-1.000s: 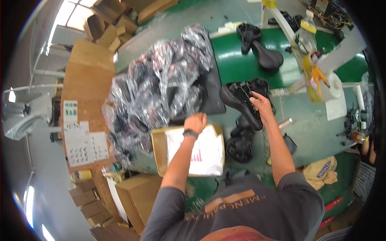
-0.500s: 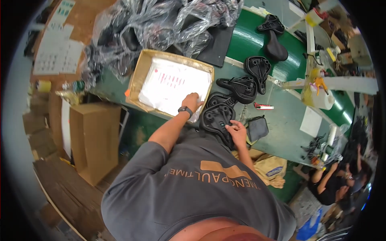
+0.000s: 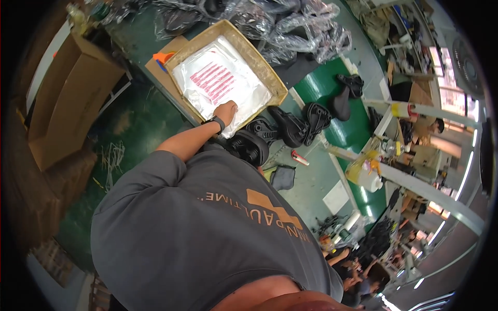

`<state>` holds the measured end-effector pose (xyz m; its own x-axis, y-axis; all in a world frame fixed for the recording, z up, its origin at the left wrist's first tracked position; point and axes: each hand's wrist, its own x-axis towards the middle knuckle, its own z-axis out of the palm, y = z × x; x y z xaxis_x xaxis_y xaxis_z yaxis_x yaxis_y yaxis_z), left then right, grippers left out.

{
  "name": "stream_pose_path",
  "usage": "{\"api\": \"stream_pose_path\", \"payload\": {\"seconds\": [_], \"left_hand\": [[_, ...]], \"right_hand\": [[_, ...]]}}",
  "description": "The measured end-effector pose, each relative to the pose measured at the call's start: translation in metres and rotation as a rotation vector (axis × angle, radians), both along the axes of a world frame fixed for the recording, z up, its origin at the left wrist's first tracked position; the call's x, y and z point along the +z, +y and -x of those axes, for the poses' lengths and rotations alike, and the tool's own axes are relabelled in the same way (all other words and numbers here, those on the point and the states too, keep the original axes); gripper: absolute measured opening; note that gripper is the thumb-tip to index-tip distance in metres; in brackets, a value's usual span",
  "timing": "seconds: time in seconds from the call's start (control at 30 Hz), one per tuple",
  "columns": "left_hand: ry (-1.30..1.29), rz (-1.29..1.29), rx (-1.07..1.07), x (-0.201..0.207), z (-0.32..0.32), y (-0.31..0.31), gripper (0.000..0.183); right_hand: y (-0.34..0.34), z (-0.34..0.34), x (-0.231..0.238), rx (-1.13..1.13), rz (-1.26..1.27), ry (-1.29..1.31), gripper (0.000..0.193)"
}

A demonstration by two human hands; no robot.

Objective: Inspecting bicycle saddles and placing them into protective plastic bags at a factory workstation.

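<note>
Open carton [image 3: 254,58], at surface's [image 3: 311,179] near edge; contents, white bags [image 3: 212,85]. Left hand [image 3: 225,112]: curled on bags, grip unclear. Right hand: hidden, state cannot be told.

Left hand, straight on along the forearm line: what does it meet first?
The left hand would meet the white plastic bags first; it looks to be on them, though depth is unclear. If it skims over those, probably the far wall of the open box next.
</note>
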<state>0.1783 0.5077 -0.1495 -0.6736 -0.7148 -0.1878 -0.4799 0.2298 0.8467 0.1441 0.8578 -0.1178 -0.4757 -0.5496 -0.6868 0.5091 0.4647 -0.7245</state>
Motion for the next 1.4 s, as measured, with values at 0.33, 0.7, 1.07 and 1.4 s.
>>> {"api": "stream_pose_path", "payload": {"seconds": [0.33, 0.7, 1.07, 1.4], "left_hand": [[0.081, -0.230, 0.019, 0.024, -0.007, -0.030, 0.018], [0.119, -0.644, 0.175, 0.032, 0.001, -0.057, 0.021], [0.308, -0.032, -0.209, 0.153, -0.039, -0.064, 0.031], [0.304, -0.605, -0.304, 0.227, -0.100, -0.064, 0.011]], "right_hand": [[-0.012, -0.010, 0.027, 0.137, 0.158, 0.174, 0.064], [-0.023, 0.011, 0.166, 0.145, 0.120, -0.133, 0.063], [-0.125, 0.026, 0.202, -0.171, 0.655, -0.208, 0.055], [-0.230, -0.027, 0.255, -0.087, 0.598, -0.352, 0.042]]}}
